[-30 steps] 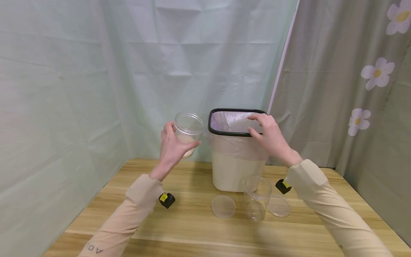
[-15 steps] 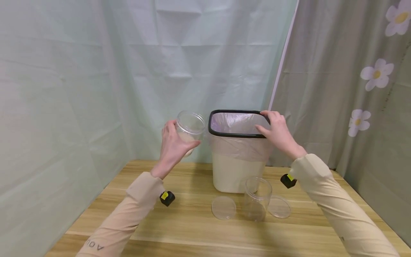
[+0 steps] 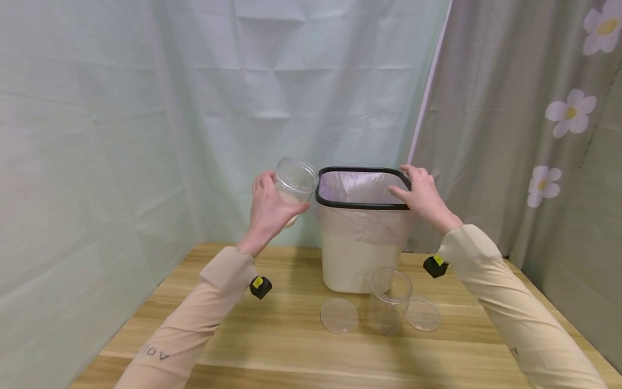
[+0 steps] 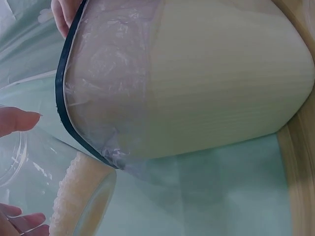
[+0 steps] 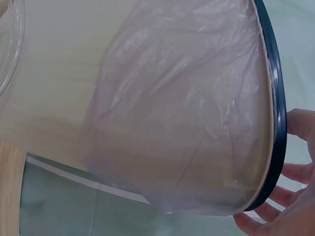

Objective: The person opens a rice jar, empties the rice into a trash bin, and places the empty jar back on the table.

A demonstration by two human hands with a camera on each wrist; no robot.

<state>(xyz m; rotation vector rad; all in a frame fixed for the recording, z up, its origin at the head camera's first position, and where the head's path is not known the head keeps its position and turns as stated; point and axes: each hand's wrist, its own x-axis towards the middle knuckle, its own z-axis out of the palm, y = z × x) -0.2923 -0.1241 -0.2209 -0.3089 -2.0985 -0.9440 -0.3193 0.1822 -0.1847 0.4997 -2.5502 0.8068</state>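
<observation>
My left hand grips a clear plastic jar with a layer of pale, rice-like grains at its bottom. The jar leans to the right, its open mouth right at the left rim of a cream trash bin. A thin plastic liner folds over the bin's black rim. My right hand holds the rim at the right corner, with the thumb over the opening and the fingers along the outside.
A second clear jar stands open in front of the bin on the wooden table. One clear lid lies to its left, another lid to its right. Curtains hang behind.
My right hand has shifted right from over the bin's opening onto its right rim corner. My left hand has raised the jar, brought it right toward the bin and tilted it more.
</observation>
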